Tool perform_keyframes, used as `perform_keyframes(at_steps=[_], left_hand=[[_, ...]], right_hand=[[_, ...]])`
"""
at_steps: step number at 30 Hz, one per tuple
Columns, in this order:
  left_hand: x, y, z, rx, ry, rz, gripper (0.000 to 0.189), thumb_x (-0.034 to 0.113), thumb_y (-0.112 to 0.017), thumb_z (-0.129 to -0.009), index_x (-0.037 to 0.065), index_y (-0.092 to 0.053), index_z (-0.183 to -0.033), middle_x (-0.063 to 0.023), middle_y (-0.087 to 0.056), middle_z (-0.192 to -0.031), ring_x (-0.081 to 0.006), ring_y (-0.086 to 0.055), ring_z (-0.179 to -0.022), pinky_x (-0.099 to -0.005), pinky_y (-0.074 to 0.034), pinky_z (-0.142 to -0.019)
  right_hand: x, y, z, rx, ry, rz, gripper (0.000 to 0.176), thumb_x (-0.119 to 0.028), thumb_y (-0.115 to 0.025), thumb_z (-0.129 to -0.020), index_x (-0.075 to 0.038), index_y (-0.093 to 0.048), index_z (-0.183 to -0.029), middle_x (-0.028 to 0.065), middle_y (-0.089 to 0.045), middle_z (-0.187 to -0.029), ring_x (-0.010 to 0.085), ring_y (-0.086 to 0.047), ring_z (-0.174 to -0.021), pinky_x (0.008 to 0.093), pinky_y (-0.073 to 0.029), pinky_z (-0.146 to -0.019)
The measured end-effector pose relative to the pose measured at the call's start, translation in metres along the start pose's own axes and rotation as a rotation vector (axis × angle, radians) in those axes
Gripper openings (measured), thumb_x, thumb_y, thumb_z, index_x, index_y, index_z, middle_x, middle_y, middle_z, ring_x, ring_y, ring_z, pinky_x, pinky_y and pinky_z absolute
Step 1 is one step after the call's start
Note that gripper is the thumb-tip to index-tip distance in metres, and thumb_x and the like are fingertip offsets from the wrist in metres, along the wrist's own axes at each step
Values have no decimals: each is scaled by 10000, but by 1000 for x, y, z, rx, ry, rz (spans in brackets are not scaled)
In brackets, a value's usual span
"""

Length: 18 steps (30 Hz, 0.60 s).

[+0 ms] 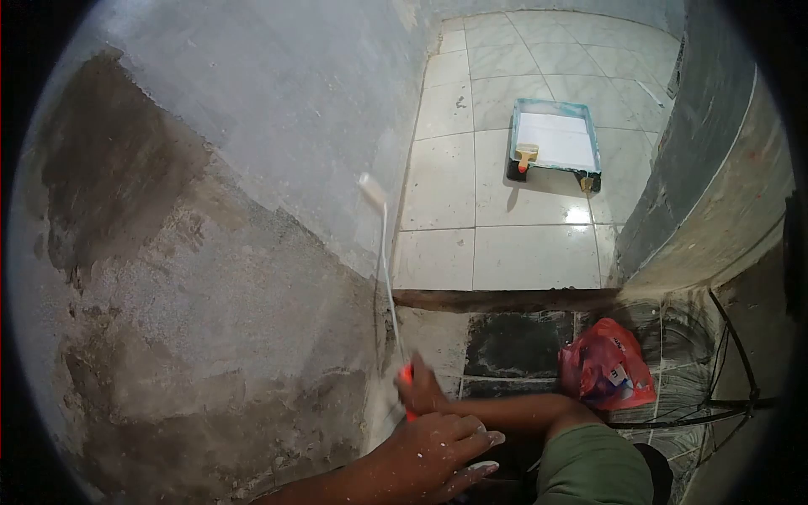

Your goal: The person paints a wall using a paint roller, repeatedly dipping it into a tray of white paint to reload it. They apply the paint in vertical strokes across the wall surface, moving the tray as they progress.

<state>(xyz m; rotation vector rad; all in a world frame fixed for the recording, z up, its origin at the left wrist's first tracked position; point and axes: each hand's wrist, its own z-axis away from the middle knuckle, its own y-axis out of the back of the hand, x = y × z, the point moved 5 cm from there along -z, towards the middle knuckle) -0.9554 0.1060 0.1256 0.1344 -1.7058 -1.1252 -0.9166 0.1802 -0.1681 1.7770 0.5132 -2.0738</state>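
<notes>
My right hand [423, 388] is closed around the red handle of a paint roller [385, 244]. Its long thin metal rod reaches up and away, and the small pale roller head is close to the grey wall at the left. My left hand [438, 446] lies in front of my right forearm, fingers stretched and spread, with nothing in it. White paint marks its fingertips. Farther off, a paint tray [555, 107] of white paint stands on the pale tiles. A paintbrush [526, 157] with a yellow and red handle lies across the tray's near left corner.
A grey wall [278, 101], patchy and rough lower down, rises at my left. A step edge [505, 300] separates the white tiled floor from dark tiles below. A red plastic bag [608, 364] sits there, beside black cables [741, 362]. At right stands a curved wall [715, 202].
</notes>
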Motion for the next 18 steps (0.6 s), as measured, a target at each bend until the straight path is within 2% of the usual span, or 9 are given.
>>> perform_keyframes(at_steps=[1, 3, 5, 8, 10, 11, 13, 15, 18], left_hand=[[4, 2, 1, 2, 1, -1, 287, 186, -711, -885, -6, -648, -1089, -176, -645, -957, -372, -635, -857, -452, -513, -740], [7, 1, 4, -125, 95, -36, 280, 185, -708, -885, -3, -648, -1084, -179, -635, -936, -365, -634, -864, -454, -513, -747], [2, -5, 7, -177, 139, -37, 337, 201, -703, -893, -9, -630, -1146, -170, -637, -969, -332, -646, -889, -436, -520, -765], [-4, -11, 10, -198, 172, -29, 399, 212, -696, -905, -19, -607, -1218, -166, -640, -996, -306, -658, -900, -423, -525, -775], [-4, -8, 8, -164, 156, -26, 403, 206, -694, -910, -24, -602, -1228, -172, -642, -989, -313, -658, -886, -429, -524, -767], [-2, -4, 6, -128, 118, -55, 344, 200, -702, -898, -7, -626, -1163, -176, -633, -958, -334, -645, -877, -444, -517, -764], [-3, -1, 2, -91, 81, -84, 286, 194, -709, -887, 11, -650, -1098, -181, -625, -928, -356, -631, -868, -458, -510, -761], [-8, -2, -2, -35, 50, -13, 305, 225, -705, -897, 19, -647, -1116, -185, -625, -971, -356, -632, -866, -472, -502, -784], [-13, -10, -5, -115, 49, -32, 406, 205, -682, -918, -17, -598, -1246, -162, -636, -963, -305, -651, -860, -427, -512, -742]], right_hand=[[-17, 15, -42, -10, 33, -10, 503, -224, -614, -898, 34, -426, -1287, 275, -623, -853, 426, -648, -788, 527, -485, -685], [-22, 34, -122, 142, 379, 37, 546, -181, -581, -923, 45, -400, -1385, 133, -596, -802, 205, -617, -648, 375, -517, -544], [-56, 64, -167, 169, 251, -78, 511, -257, -615, -899, 53, -444, -1268, 305, -612, -998, 472, -609, -838, 540, -495, -766], [-120, 90, -158, 6, 57, -256, 578, -252, -605, -902, 62, -401, -1342, 306, -612, -1038, 459, -627, -825, 535, -513, -778], [-79, 75, -166, 60, 163, -103, 593, -246, -602, -906, 63, -376, -1358, 311, -614, -1019, 443, -639, -777, 523, -525, -734], [-60, 65, -158, 114, 264, 47, 609, -241, -599, -910, 63, -350, -1375, 316, -616, -1001, 426, -651, -730, 512, -536, -690], [-55, 45, -91, 36, 178, 23, 659, -161, -582, -895, 5, -316, -1475, 146, -608, -747, 236, -617, -556, 392, -521, -525], [-19, 21, -30, -46, 22, -23, 715, -205, -615, -898, -74, -275, -1512, 184, -622, -783, 271, -644, -595, 430, -531, -563], [26, 9, 82, -5, -8, 320, 835, -350, -663, -902, 3, -217, -1513, 317, -644, -933, 427, -677, -857, 564, -510, -770]])
